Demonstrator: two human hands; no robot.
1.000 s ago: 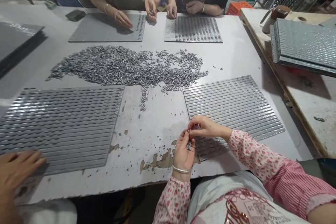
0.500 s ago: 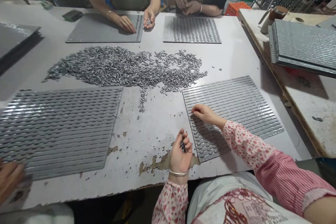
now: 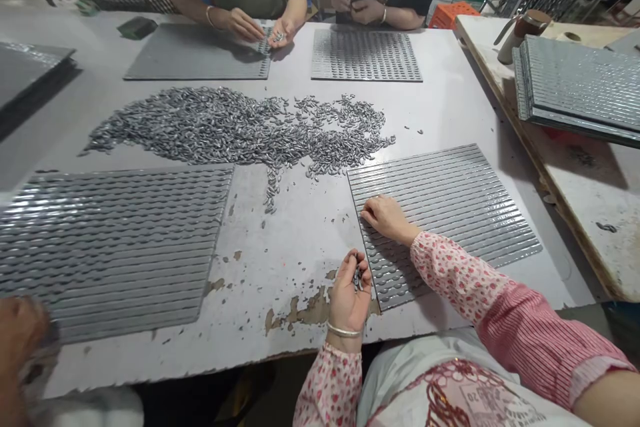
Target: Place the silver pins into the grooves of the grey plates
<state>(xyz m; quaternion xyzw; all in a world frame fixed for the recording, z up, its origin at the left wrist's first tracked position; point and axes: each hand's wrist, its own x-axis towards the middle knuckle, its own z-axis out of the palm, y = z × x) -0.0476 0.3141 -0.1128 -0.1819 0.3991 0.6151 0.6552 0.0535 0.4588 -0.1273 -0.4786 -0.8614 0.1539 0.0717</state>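
Observation:
My left hand (image 3: pixel 347 297) is palm-up just left of the grey ridged board (image 3: pixel 450 190), its fingers curled around several small dark-grey curved pieces (image 3: pixel 357 275). Over the board's left side, my right hand (image 3: pixel 389 217) rests with fingertips pinched together and pointing down at the ridges. Whatever lies between those fingertips is hidden. Wavy shapes line the grooves along the board's lower left part, while straight ridges run across the rest. A large heap of loose grey pieces (image 3: pixel 210 123) spreads over the white table beyond the board.
Another ridged board (image 3: pixel 125 240) lies at left, with a co-worker's hand (image 3: pixel 23 330) at its corner. Across the table, two people work at two more boards (image 3: pixel 185 57) (image 3: pixel 367 57). Stacked boards (image 3: pixel 580 80) and a brown-topped jug (image 3: pixel 525 33) stand on the right-hand table.
My right hand has shifted slightly left and down along the board's edge. My left hand has moved a little right, still curled around its pieces. One co-worker's hand opposite has lifted toward their other palm.

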